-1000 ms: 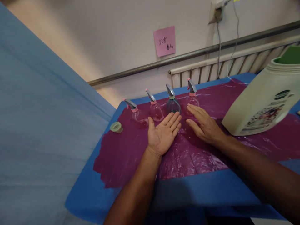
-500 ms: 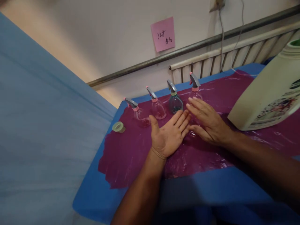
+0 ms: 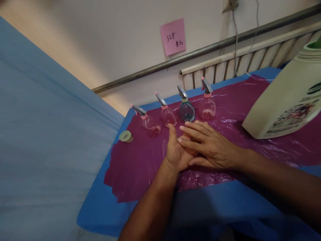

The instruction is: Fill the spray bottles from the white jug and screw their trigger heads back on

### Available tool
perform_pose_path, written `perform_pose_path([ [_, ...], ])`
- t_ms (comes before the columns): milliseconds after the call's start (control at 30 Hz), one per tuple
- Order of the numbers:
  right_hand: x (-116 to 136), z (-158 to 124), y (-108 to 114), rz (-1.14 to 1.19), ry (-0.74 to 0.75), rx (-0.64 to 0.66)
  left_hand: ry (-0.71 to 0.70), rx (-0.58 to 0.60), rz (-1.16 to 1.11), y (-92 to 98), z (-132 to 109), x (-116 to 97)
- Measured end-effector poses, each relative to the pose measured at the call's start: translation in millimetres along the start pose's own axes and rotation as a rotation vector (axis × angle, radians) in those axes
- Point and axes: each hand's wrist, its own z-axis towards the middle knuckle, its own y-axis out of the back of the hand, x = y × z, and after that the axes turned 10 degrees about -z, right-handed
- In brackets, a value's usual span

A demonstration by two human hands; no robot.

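Observation:
My left hand (image 3: pixel 177 150) is palm up above the purple plastic sheet (image 3: pixel 140 170), its thumb raised and nothing in it. Across its palm and fingers lies my right hand (image 3: pixel 209 145), palm down with the fingers stretched out, covering part of the left. Behind the hands stand a clear spray bottle with a pink collar (image 3: pixel 151 126) at the left, a second pink-collared spray bottle (image 3: pixel 168 116), a teal spray bottle (image 3: pixel 187 110) and another clear spray bottle (image 3: pixel 208 108) at the right.
A large cream jug (image 3: pixel 283 100) with an open green-rimmed mouth stands at the right. On the sheet's left side sits a pale green cap (image 3: pixel 126 136). A blue curtain (image 3: pixel 45 134) hangs at the left of the blue table (image 3: pixel 100 211). A pink note (image 3: pixel 173 36) is on the wall.
My right hand has moved left and down onto my left palm, uncovering the rightmost spray bottle. The left hand has turned slightly; the bottles stay in place.

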Motion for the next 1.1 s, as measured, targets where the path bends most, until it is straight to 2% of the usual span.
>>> perform_pose_path([
  [267, -2.3, -1.5, 5.9, 0.016, 0.024, -0.009, -0.065, -0.029, -0.019, -0.3, -0.5, -2.5],
  [500, 4.5, 2.2, 0.5, 0.088, 0.02, -0.018, -0.049, -0.019, -0.099, 1.2, 0.9, 0.6],
  [833, -0.4, 3.6, 2.6, 0.107, 0.046, 0.007, -0.057, -0.031, -0.161, 1.6, -0.9, -4.7],
  [933, 1.7, 4.5, 2.1, 0.11, 0.035, 0.045, -0.072, -0.011, -0.086, 5.5, 0.8, -3.8],
  [1100, 2.9, 5.3, 2.1, 0.064, -0.007, 0.139, -0.221, -0.057, 0.151, 15.6, 6.1, -1.8],
])
